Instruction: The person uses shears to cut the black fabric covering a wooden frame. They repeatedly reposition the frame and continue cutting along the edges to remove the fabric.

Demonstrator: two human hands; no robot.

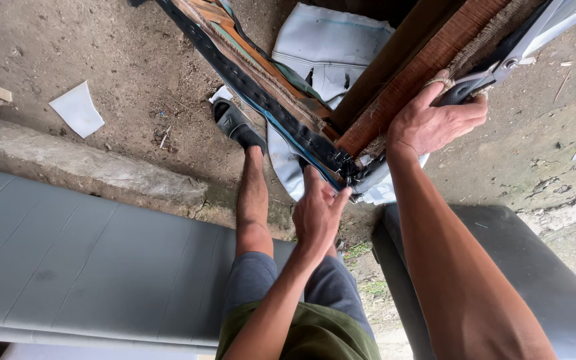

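Note:
A wooden furniture frame [428,63] with burlap, black webbing and pale grey covering stands tilted in front of me. My right hand [435,120] grips a metal tool [501,70] pressed against the frame's upper right rail. My left hand [318,213] pinches the covering's edge at the frame's lower corner [348,167], where the black strap [255,90] ends. My bare leg and dark sandal [235,123] stretch out under the frame.
A grey padded cushion [81,260] lies at the left, beside a concrete kerb [81,167]. A dark cushion [535,267] sits at the right. Scraps of white paper [77,109] lie on the dirt floor. A pale grey cover piece [331,47] rests behind the frame.

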